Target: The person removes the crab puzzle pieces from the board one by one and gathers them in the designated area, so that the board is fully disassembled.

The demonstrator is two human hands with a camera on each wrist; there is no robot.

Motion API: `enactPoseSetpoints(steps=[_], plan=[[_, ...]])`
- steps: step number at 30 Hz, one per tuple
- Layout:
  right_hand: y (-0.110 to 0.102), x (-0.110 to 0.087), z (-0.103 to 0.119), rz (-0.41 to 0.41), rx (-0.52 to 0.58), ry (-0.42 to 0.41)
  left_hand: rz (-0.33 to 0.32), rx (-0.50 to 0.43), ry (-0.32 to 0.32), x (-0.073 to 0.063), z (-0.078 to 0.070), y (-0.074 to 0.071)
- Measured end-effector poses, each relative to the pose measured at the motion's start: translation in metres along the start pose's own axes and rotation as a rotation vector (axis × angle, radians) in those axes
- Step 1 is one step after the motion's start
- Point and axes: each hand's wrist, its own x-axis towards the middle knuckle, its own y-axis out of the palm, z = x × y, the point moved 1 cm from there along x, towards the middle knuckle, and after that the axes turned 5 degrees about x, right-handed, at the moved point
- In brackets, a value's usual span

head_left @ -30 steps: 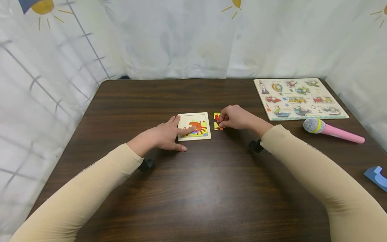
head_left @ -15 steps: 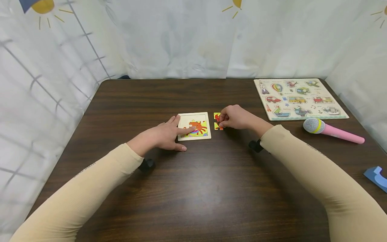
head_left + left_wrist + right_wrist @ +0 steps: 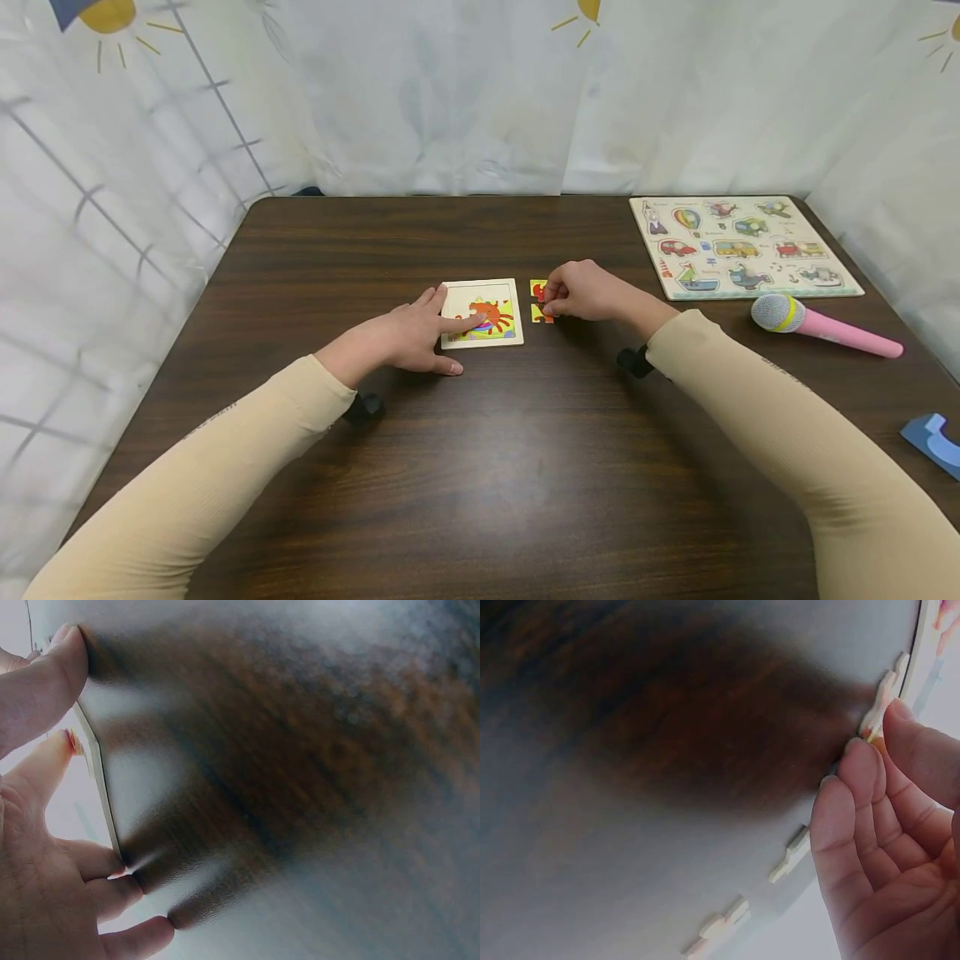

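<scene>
In the head view a small square wooden puzzle tray (image 3: 518,337) lies flat mid-table, with part of a red-orange crab picture in it. My left hand (image 3: 408,333) rests spread on its left side; the index finger touches the picture and the thumb lies on the table. Just right of the tray, my right hand (image 3: 588,292) pinches a yellow-and-red puzzle piece (image 3: 538,314) with thumb and fingertips, the piece low at the table and partly covered. A second piece (image 3: 537,288) lies beyond it. The right wrist view shows more loose pieces (image 3: 720,926) along the tabletop.
A large wooden vehicle puzzle board (image 3: 742,246) lies at the back right. In front of it are a pink toy microphone (image 3: 825,325) and, at the right edge, a blue curved block (image 3: 933,442). White curtains (image 3: 450,100) hang behind the dark table (image 3: 480,467).
</scene>
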Motion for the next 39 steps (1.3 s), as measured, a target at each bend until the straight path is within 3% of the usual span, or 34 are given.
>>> enactPoseSetpoints(steps=[4, 9, 23, 32, 39], plan=[[-0.004, 0.001, 0.003, -0.006, 0.0, -0.008, 0.003, 0.006, -0.002, 0.0, 0.0, -0.001], [-0.005, 0.005, 0.013, -0.024, -0.009, -0.096, 0.0, 0.011, -0.004, -0.001, 0.0, -0.002], [0.017, 0.033, 0.056, 0.043, -0.108, -0.22, -0.009, 0.001, 0.015, -0.001, -0.001, -0.002], [0.022, 0.037, 0.06, 0.038, -0.105, -0.217, -0.04, 0.041, 0.012, -0.005, -0.007, -0.002], [0.023, 0.037, 0.058, 0.045, -0.081, -0.203, -0.007, 0.033, -0.001, -0.003, -0.014, -0.005]])
